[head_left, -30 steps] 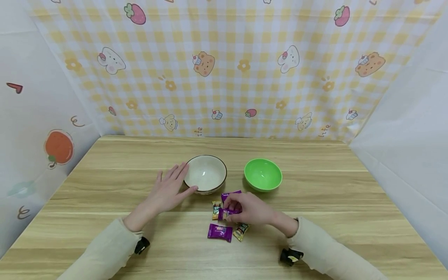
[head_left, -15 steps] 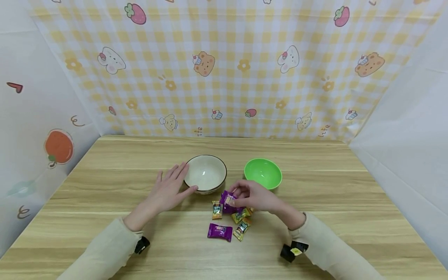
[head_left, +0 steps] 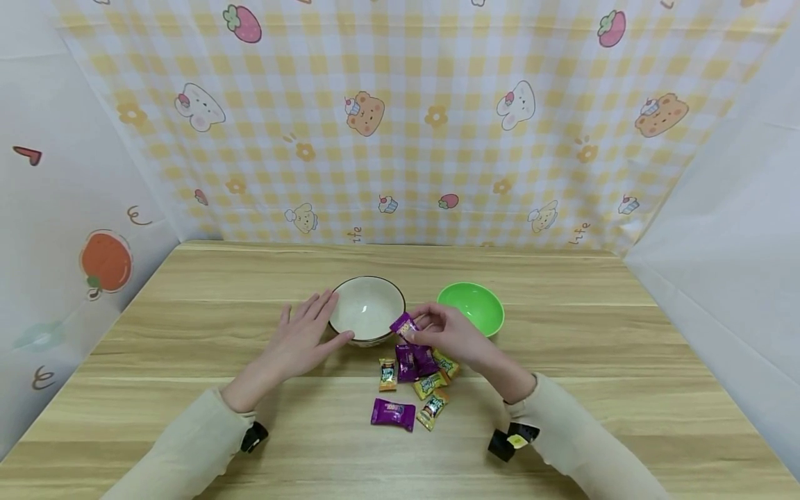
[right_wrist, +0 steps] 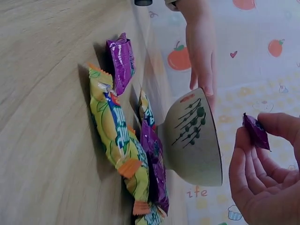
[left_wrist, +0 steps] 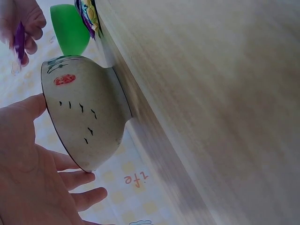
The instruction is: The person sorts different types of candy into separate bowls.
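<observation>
My right hand [head_left: 453,337] pinches a purple-wrapped candy [head_left: 405,326] between thumb and fingers, raised beside the right rim of the white bowl [head_left: 367,309]. In the right wrist view the same purple candy [right_wrist: 256,132] shows level with the bowl's rim. Spread, straight fingers of my left hand [head_left: 303,342] touch the left side of that bowl, thumb at its near rim. The left wrist view shows the hand [left_wrist: 37,164] against the bowl's outer wall [left_wrist: 84,108]. Below my right hand, purple candies [head_left: 407,364] and yellow candies [head_left: 432,383] lie in a loose pile.
A green bowl [head_left: 478,309] stands right of the white one, partly behind my right hand. Nearer me lie a purple candy [head_left: 392,414] and a yellow candy [head_left: 432,409]. Left of the pile is another yellow candy [head_left: 387,374]. A checked cloth [head_left: 431,160] hangs behind the wooden table [head_left: 250,278].
My right hand has lifted a purple candy from the pile and carried it up and away from me, to the white bowl's rim. The left hand has stayed in place.
</observation>
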Tool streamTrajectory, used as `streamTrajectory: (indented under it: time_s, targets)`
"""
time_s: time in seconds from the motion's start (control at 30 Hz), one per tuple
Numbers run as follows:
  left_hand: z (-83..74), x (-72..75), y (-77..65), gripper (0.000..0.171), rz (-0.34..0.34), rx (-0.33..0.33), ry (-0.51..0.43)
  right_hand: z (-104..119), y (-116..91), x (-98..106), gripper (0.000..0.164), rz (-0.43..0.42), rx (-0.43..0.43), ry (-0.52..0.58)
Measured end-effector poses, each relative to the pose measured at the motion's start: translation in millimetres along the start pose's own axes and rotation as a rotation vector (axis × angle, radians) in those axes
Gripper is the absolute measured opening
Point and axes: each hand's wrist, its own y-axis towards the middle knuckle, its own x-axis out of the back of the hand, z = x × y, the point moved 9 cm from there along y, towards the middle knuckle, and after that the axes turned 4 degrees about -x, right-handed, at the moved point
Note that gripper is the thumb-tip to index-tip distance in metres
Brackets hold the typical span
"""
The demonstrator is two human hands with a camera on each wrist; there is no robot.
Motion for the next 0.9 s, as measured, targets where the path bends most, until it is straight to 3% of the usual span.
streamTrajectory:
  time_s: [0.27,0.47,0.9]
  targets:
    - [-0.5,-0.1,0.5,0.079,-0.010,-0.005,0.015,-22,18,6,0.037,-0.104,-0.081,0.026]
    - [-0.5,-0.4,0.7,0.079,-0.009,-0.006,0.015,-22,25,4,0.040,-0.135,-0.110,0.095]
    - [-1.0,0.5,1.0,0.078,-0.009,-0.001,0.005,-9,40,-1,0.034,-0.190,-0.107,0.119]
